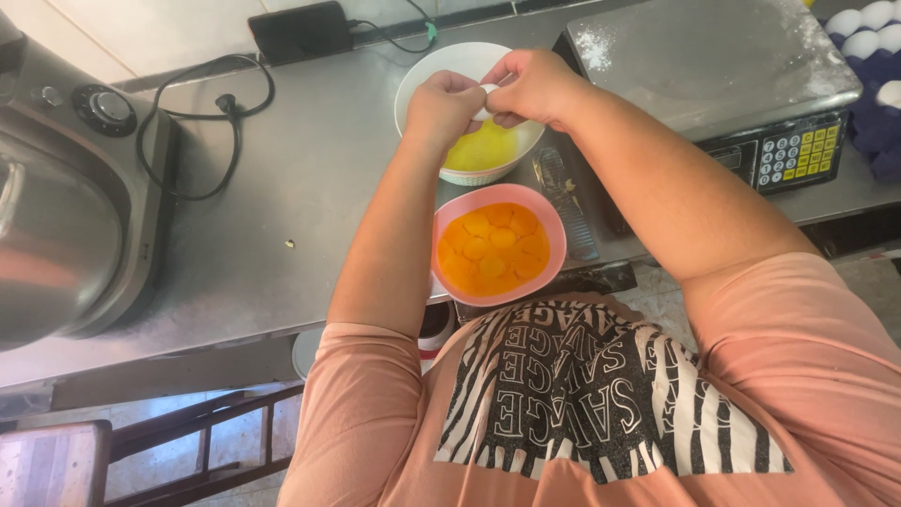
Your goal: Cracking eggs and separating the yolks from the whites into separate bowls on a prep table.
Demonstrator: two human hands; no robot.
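Left hand [443,105] and right hand [535,86] together pinch a white egg [486,101] above the white bowl [422,80] near the worktop's [310,178] far edge; pink bowl [554,235] of yolks at the near edge.

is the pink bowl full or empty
Partly full: the pink bowl holds many round orange egg yolks covering its bottom.

Bright even daylight, soft shadows, mild glare on steel counter [282,188], sharp focus, slight edge distortion.
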